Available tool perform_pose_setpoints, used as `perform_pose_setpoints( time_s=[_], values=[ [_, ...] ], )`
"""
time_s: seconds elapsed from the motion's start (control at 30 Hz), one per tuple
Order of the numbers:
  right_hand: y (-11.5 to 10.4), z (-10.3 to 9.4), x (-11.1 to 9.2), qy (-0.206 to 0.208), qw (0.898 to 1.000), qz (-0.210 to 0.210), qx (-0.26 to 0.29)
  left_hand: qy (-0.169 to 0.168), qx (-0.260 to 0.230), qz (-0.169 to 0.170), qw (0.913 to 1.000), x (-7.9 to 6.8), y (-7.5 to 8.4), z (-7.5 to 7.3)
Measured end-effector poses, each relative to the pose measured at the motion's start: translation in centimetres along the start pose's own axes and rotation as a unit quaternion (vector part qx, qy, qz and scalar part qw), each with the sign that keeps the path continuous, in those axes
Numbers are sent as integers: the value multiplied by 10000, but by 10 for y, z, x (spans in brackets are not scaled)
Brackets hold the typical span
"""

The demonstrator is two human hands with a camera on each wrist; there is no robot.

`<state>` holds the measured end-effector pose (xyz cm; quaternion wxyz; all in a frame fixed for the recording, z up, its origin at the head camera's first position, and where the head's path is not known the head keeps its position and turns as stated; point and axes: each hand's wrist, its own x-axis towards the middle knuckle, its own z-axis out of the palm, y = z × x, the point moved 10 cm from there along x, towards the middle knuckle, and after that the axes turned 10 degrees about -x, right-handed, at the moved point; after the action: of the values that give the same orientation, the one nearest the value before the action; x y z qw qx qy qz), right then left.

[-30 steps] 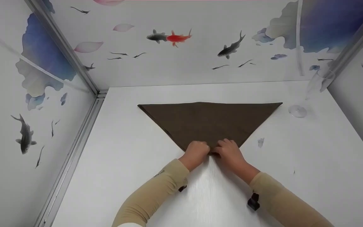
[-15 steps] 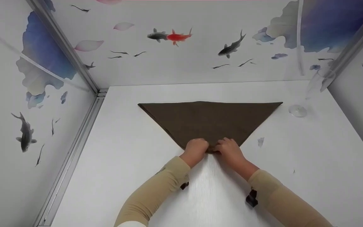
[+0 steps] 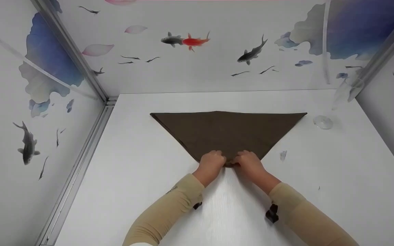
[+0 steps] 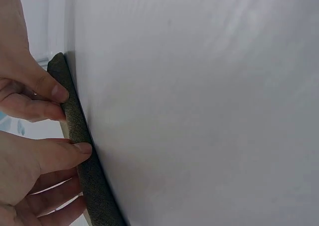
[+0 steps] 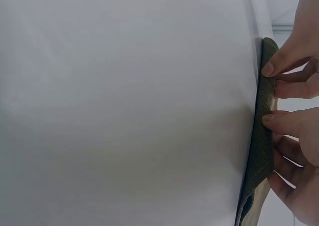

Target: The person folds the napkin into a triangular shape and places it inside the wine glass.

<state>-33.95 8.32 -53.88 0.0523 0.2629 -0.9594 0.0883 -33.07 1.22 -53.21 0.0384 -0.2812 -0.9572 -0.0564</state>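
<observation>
Right now, from the head view, the brown cloth is lying near the middle of the white table. It is making a wide shape with 2 sharp corners on the far side. Its far edge is running nearly straight, and a strip of table is showing between it and the back wall. Its 2 sides are sloping in toward the person. The left hand and the right hand are holding the near edge, with a small gap between them. White table is spreading out on both sides of the cloth and between the 2 arms. A clear glass is standing near the far right corner, apart from the cloth. Dark marks on the left sleeve are looking too small to read. A gray smudge is showing on the table. A red fish and some gray ones are decorating the back wall.

From the left wrist view, the near edge is making a thick roll. 2 thumbs are pressing its front and fingers are reaching behind, so both hands are pinching it.

From the right wrist view, both hands are pinching the roll too, and its lower end is opening into a dark little hole.
</observation>
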Motion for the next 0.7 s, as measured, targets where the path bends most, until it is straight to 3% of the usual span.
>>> perform_pose_setpoints(
  time_s=[0.13, 0.4, 0.57, 0.7],
  values=[
    [2, 3, 0, -48, 9999, 26, -97, 14, 320, 37, 9995, 1, 1, 2],
    [12, 8, 2, -186, 9992, 318, 162, -218, 426, -117, 9988, 8, -3, 3],
    [10, 2, 0, 280, 9996, -38, -100, -371, 375, -189, 9984, 11, -7, 3],
    [3, -7, -4, 759, 9945, -528, -496, -305, 295, -242, 9988, 11, -11, 2]
  ],
)
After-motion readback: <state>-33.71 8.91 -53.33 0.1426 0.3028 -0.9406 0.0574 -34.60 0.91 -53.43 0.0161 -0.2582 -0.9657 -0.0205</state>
